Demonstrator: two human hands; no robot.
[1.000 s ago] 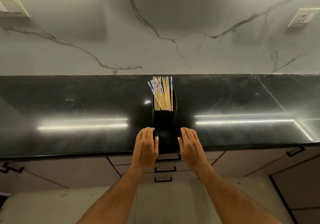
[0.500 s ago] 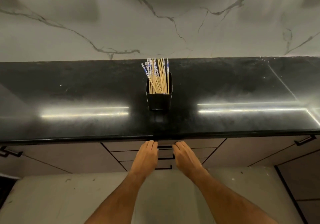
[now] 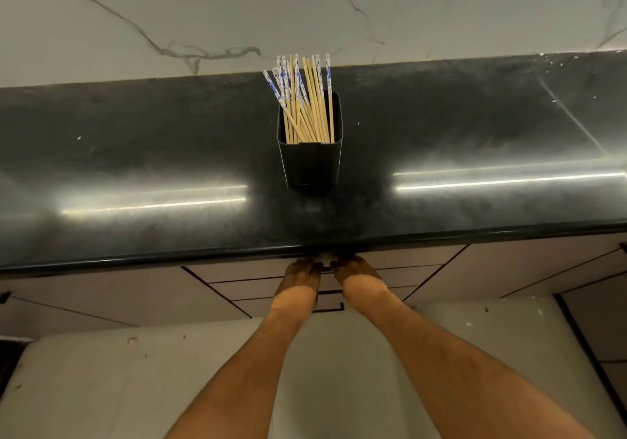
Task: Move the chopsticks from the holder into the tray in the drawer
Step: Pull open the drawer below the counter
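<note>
Several bamboo chopsticks (image 3: 305, 99) with blue-and-white patterned tops stand upright in a black rectangular holder (image 3: 312, 163) on the black countertop (image 3: 135, 167). Below the counter's front edge, my left hand (image 3: 300, 282) and my right hand (image 3: 359, 280) lie side by side against the top drawer (image 3: 244, 270), which is shut. Their fingertips are in the shadow under the counter overhang, around the drawer's dark handle, so their grip is hidden. No tray is visible.
Two more drawers sit below the top one, the lowest with a black handle (image 3: 327, 309). Cabinet doors flank the drawers on both sides. A white marble backsplash (image 3: 203, 14) rises behind the counter. The pale floor (image 3: 101, 387) lies under my arms.
Both hands came off the countertop in front of the holder and dropped below the counter edge to the top drawer front. The view has tilted down and moved closer.
</note>
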